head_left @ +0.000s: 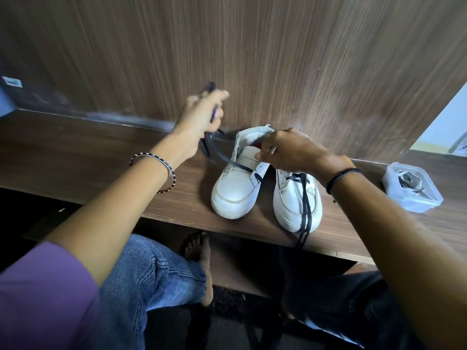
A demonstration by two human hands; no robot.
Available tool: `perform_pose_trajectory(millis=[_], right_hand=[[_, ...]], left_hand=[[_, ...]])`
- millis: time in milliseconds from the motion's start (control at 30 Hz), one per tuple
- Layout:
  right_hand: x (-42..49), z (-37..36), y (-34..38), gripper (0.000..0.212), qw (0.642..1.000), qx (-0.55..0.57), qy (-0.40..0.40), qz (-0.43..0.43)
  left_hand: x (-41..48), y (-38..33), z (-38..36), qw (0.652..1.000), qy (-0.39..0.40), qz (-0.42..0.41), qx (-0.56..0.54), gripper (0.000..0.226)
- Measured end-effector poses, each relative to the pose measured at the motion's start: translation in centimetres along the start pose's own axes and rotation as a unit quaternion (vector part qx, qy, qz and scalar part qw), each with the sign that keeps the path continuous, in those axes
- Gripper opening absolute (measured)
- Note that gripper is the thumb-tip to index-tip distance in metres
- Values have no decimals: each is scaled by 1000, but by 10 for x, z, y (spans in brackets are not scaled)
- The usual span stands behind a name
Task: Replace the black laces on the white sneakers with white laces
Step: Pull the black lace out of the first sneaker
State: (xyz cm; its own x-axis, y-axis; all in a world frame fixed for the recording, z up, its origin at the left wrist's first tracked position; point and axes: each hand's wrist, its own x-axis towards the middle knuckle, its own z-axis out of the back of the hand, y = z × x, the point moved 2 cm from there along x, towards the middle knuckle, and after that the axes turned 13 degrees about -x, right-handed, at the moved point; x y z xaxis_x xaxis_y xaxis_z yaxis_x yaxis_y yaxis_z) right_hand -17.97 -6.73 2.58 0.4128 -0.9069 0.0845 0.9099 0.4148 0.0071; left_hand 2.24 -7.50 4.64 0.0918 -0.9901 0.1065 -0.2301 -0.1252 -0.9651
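You are sitting at a dark wood-grain counter point(83, 157) with a matching wood panel point(278, 59) rising straight behind it. The left sneaker point(236, 188) stands near the counter's front edge, toe toward you, its tongue pulled up. A black lace point(227, 161) runs from its lower eyelets up and away to the far left of the sneaker. There your left grip point(202, 117), raised above the counter and blurred, holds the lace; a bunch of it sticks out beyond your fingers. Your right grip point(285, 150) sits on top of the sneaker's opening, thumb on the tongue and fingers curled over the collar, pinching it.

Just right of that sneaker, touching or nearly touching it, stands the second sneaker point(297, 203), toe also toward you. Its own black lace point(304, 223) is threaded, and the loose ends trail over the toe and off the counter's edge. Well to the right of the left sneaker lies a clear plastic box point(412, 195) holding white and dark items too small to tell. A beaded bangle point(166, 173) rings your left wrist and a black thread point(341, 176) your right.
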Motion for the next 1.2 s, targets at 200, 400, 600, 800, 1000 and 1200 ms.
perform_pose_trajectory(millis=[200,400,600,800,1000,1200], right_hand=[[-2,1,1,26,1000,-13,2,-6],[-4,3,3,26,1000,-15,2,6],[-6,6,8,28,999,-43,-3,16],[-6,4,9,29,999,-50,2,7],[-7,5,11,27,998,-57,1,6],[-5,2,6,20,999,-44,-7,22]], left_hand=[[-25,30,-24,814,319,7,485,6],[-21,26,-18,761,355,-26,543,24],[-17,32,-17,746,347,-71,564,13],[-28,36,-29,705,294,-109,636,22],[-23,40,-40,665,213,-163,697,35],[-16,16,-25,839,187,-70,506,24]])
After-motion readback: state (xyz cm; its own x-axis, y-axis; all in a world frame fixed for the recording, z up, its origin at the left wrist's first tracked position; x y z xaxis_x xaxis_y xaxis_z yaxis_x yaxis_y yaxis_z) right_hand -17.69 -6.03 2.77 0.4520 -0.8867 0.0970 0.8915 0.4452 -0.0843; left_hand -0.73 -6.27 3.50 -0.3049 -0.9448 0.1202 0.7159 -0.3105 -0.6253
